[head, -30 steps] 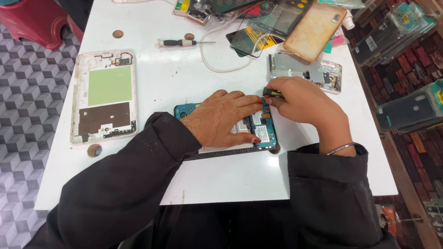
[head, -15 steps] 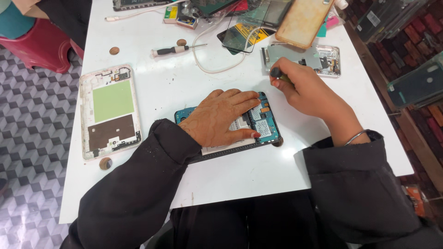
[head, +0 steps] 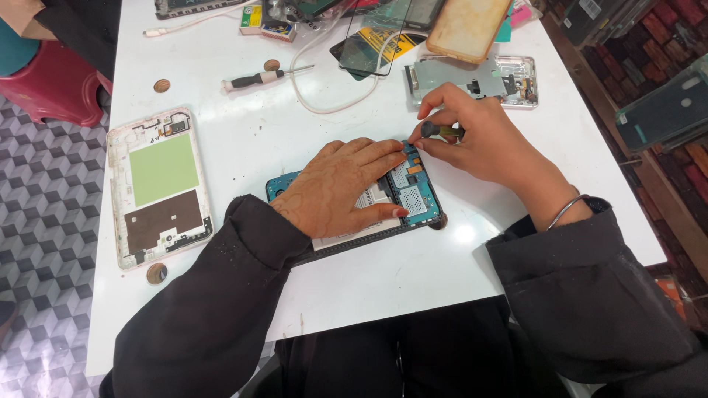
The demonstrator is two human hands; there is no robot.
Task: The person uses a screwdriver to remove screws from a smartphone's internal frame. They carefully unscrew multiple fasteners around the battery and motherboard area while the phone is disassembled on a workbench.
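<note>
Since a moment ago, my right hand (head: 479, 140) has come back to the tablet's (head: 413, 193) top corner, pinching a small screwdriver (head: 441, 130). My left hand (head: 335, 186) lies flat, open, on the tablet mid-table (head: 295, 133). Its back cover (head: 156, 186) sits left, a metal frame (head: 472, 77) and cable (head: 324, 96) just beyond.

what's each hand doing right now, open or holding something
Left hand: open, flat on the opened teal-framed tablet.
Right hand: closed on a small dark-handled screwdriver, its tip at the tablet's top corner.
</note>
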